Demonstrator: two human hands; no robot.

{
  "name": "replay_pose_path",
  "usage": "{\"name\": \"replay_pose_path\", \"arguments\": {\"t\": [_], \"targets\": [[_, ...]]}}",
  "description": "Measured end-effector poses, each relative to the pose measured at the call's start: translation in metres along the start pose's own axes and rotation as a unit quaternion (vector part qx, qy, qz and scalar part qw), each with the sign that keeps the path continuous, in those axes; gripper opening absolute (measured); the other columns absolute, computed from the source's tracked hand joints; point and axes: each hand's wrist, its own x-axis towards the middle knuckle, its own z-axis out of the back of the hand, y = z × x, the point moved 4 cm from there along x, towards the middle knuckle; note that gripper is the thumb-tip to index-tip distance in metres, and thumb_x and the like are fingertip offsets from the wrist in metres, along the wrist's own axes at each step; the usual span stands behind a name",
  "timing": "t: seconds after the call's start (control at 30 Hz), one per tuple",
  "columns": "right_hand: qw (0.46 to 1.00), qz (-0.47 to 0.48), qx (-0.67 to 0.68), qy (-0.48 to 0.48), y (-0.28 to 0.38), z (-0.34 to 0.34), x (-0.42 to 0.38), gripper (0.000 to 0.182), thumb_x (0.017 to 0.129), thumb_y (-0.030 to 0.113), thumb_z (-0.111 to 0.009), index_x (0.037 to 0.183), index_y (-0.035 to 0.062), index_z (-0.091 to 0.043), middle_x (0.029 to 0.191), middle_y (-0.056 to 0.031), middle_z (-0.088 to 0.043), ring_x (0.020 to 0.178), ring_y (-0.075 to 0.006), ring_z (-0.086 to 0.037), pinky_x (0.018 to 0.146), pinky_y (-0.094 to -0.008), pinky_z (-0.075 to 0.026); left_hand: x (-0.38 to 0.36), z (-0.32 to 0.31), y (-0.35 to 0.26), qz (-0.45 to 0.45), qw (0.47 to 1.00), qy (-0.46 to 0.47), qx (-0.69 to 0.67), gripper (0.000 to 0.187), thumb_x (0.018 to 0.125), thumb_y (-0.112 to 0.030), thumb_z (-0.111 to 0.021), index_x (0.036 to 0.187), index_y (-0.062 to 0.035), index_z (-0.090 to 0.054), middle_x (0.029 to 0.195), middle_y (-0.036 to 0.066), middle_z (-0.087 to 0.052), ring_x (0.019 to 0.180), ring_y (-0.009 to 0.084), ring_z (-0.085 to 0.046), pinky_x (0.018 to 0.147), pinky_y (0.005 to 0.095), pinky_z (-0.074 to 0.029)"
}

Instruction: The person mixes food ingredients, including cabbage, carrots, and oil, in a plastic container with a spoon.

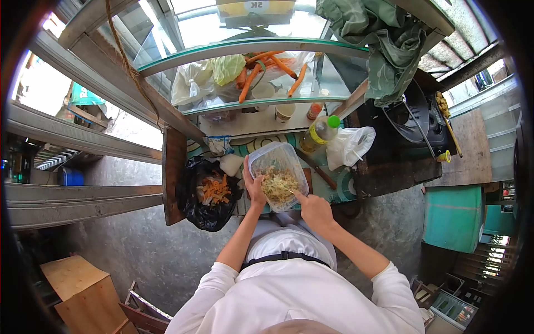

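Note:
Near the middle of the view, a clear plastic container (281,179) is tilted toward me, with a pale shredded mixture (278,183) inside. My left hand (254,183) grips its left side, fingers wrapped along the wall. At the lower right of the container, my right hand (315,211) is closed on the handle of a utensil, whose thin end reaches into the mixture. The utensil's tip is hidden in the food. Left of the container, a black plastic bag (194,214) holds orange peelings (215,190).
Carrots (250,82) and cabbage (228,69) lie on the glass shelf ahead. A green-capped bottle (319,135), a white plastic bag (350,147) and a brown-handled tool (324,176) are right of the container. Farther right stands a stove (414,119) with a dark pan.

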Motion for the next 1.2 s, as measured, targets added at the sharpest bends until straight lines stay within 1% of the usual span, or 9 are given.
{"name": "replay_pose_path", "arguments": {"t": [0.23, 0.33, 0.43, 0.53, 0.7, 0.8, 0.9, 1.0, 1.2], "targets": [[0.995, -0.066, -0.033, 0.07, -0.015, -0.062, 0.013, 0.039, 0.079, 0.008, -0.049, 0.117, 0.011, -0.059, 0.072, -0.0208, -0.063, 0.067, -0.0377, -0.063, 0.06, -0.0474, -0.051, -0.002, 0.0, 0.01, -0.008, 0.999, -0.028, 0.022, 0.071, 0.073, -0.015, -0.046, 0.142, -0.0096, -0.033, 0.131, 0.013, -0.035, 0.125, 0.0279, -0.034, 0.105, 0.0385, -0.026], [0.995, -0.058, 0.027, 0.074, -0.017, -0.028, 0.021, 0.037, 0.078, 0.007, -0.049, 0.113, 0.0106, -0.061, 0.074, -0.0234, -0.063, 0.07, -0.0396, -0.064, 0.062, -0.0498, -0.051, 0.005, 0.008, 0.013, -0.03, 0.999, -0.022, -0.007, 0.071, 0.074, -0.015, -0.046, 0.143, -0.0097, -0.032, 0.131, 0.012, -0.035, 0.126, 0.0277, -0.033, 0.105, 0.0389, -0.025], [0.994, -0.082, 0.035, 0.061, 0.002, -0.003, 0.012, 0.034, 0.077, 0.007, -0.049, 0.108, 0.0095, -0.063, 0.073, -0.0245, -0.062, 0.071, -0.0413, -0.063, 0.063, -0.051, -0.05, 0.003, 0.002, 0.009, -0.046, 0.999, -0.015, 0.013, 0.07, 0.075, -0.016, -0.047, 0.143, -0.0096, -0.032, 0.133, 0.012, -0.033, 0.127, 0.0278, -0.032, 0.105, 0.0392, -0.025], [0.995, -0.055, 0.06, 0.053, 0.011, -0.04, 0.019, 0.03, 0.077, 0.007, -0.049, 0.103, 0.0087, -0.064, 0.073, -0.0255, -0.062, 0.071, -0.0413, -0.063, 0.064, -0.0513, -0.05, 0.003, 0.0, 0.011, -0.044, 0.998, -0.029, 0.033, 0.07, 0.076, -0.017, -0.047, 0.143, -0.0093, -0.031, 0.134, 0.013, -0.032, 0.126, 0.0283, -0.033, 0.105, 0.0394, -0.026], [0.988, -0.048, 0.133, -0.062, -0.011, 0.005, 0.036, 0.02, 0.082, 0.011, -0.048, 0.093, 0.0041, -0.064, 0.069, -0.0241, -0.062, 0.07, -0.04, -0.063, 0.063, -0.0501, -0.051, 0.006, 0.022, 0.019, -0.005, 0.998, -0.059, -0.032, 0.069, 0.078, -0.017, -0.047, 0.143, -0.0094, -0.029, 0.135, 0.014, -0.03, 0.126, 0.0294, -0.033, 0.105, 0.0395, -0.025], [0.998, -0.044, 0.047, 0.013, -0.031, -0.023, 0.065, 0.026, 0.088, 0.02, -0.051, 0.105, 0.0054, -0.064, 0.074, -0.0217, -0.063, 0.072, -0.0404, -0.061, 0.066, -0.049, -0.049, 0.005, 0.016, 0.005, -0.017, 0.997, -0.069, 0.011, 0.069, 0.078, -0.017, -0.046, 0.143, -0.0088, -0.028, 0.136, 0.014, -0.029, 0.126, 0.0297, -0.033, 0.104, 0.0388, -0.026], [0.995, 0.016, 0.051, -0.079, -0.024, -0.008, 0.071, 0.031, 0.087, 0.026, -0.054, 0.104, 0.0034, -0.064, 0.079, -0.0196, -0.063, 0.072, -0.0384, -0.063, 0.063, -0.0456, -0.051, 0.004, 0.026, 0.009, 0.054, 0.987, -0.149, -0.003, 0.068, 0.077, -0.016, -0.045, 0.143, -0.0077, -0.028, 0.135, 0.015, -0.031, 0.124, 0.0295, -0.034, 0.103, 0.0381, -0.027], [0.99, -0.018, 0.097, -0.104, -0.019, 0.021, 0.085, 0.043, 0.087, 0.031, -0.056, 0.118, 0.0018, -0.057, 0.099, -0.0199, -0.06, 0.087, -0.037, -0.061, 0.074, -0.0435, -0.05, 0.005, 0.041, 0.007, 0.024, 0.985, -0.16, -0.055, 0.07, 0.075, -0.016, -0.046, 0.142, -0.0061, -0.028, 0.134, 0.015, -0.035, 0.123, 0.029, -0.034, 0.102, 0.0377, -0.027], [0.935, -0.013, 0.309, -0.176, -0.024, 0.006, 0.175, 0.091, 0.077, 0.033, -0.071, 0.143, 0.0001, -0.019, 0.13, -0.0264, -0.038, 0.121, -0.0407, -0.039, 0.1, -0.0419, -0.036, 0.001, 0.095, -0.012, 0.008, 0.977, -0.202, -0.061, 0.069, 0.072, -0.017, -0.045, 0.138, -0.0034, -0.031, 0.131, 0.013, -0.039, 0.12, 0.0265, -0.038, 0.102, 0.0359, -0.028]]}}
